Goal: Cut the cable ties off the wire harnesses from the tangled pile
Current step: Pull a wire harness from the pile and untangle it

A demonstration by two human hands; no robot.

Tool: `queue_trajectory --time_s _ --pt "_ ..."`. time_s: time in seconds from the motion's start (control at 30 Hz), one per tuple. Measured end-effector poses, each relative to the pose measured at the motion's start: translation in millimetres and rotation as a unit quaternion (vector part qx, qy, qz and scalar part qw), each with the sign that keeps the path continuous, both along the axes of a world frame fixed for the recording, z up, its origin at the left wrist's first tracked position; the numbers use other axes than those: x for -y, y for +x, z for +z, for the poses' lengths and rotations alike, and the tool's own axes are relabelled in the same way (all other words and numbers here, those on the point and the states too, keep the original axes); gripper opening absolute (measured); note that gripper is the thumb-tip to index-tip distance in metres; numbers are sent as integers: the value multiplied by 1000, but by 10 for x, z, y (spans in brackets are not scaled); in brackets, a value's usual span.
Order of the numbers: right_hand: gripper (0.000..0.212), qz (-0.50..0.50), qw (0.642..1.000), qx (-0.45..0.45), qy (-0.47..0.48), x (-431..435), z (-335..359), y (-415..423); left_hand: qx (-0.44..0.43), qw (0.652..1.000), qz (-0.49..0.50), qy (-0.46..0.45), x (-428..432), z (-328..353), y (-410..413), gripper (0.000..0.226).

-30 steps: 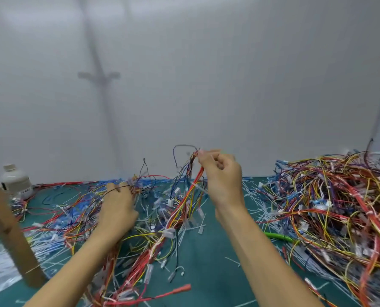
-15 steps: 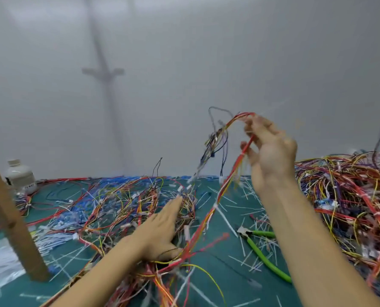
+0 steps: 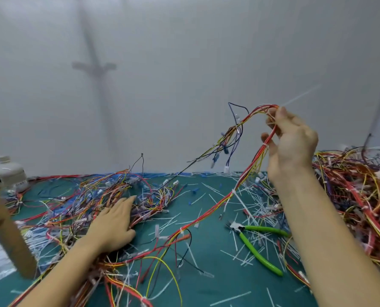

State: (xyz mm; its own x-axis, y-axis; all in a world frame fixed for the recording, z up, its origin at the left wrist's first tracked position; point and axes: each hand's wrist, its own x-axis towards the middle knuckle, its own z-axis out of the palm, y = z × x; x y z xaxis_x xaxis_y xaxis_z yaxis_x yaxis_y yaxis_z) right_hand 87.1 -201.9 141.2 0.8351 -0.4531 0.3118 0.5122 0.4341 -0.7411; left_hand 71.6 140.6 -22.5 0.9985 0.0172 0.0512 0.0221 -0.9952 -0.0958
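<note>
Since a second ago the right hand [image 3: 291,140] is lifting a harness [image 3: 248,168] higher, above and behind the cutters [image 3: 257,247], pinching its red bundle in curled fingers. The left hand [image 3: 113,220], left of the cutters, is pressing flat and open on the pile [image 3: 84,202]. Light and floppy, the harness is probably snagging on its neighbours, so it is best taken beside a tie [image 3: 233,192], where the wires are bunching stiffest.

Red-yellow harness [image 3: 254,159] raised taut, white ties [image 3: 233,192] attached
</note>
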Motion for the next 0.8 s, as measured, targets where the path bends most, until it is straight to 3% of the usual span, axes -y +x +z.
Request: queue_trajectory --time_s 0.17,0.3,0.4,0.5,0.6,0.67,0.7,0.8 --pt "15 9 1000 -5 -27 11 -51 6 -20 999 -19 -25 231 181 -7 96" --pt "11 64 994 -34 -81 -85 -197 17 122 978 -158 -67 724 252 -91 95" --pt "11 108 987 -58 -104 -183 -346 -26 180 965 -157 -105 1013 314 48 78" --pt "9 140 984 -36 -102 -192 -405 -75 145 976 -79 -144 1111 377 239 63" --pt "16 177 978 4 -115 -83 -414 -79 199 954 -51 -219 1159 498 341 32" --pt "16 216 960 10 -177 23 -422 -72 204 914 -46 -347 1230 636 381 36" --pt "14 240 944 1 -228 67 -433 -69 192 878 -44 -435 1290 722 394 38" --pt "14 287 883 -63 -367 132 -498 -39 123 724 -19 -679 1474 988 384 28"
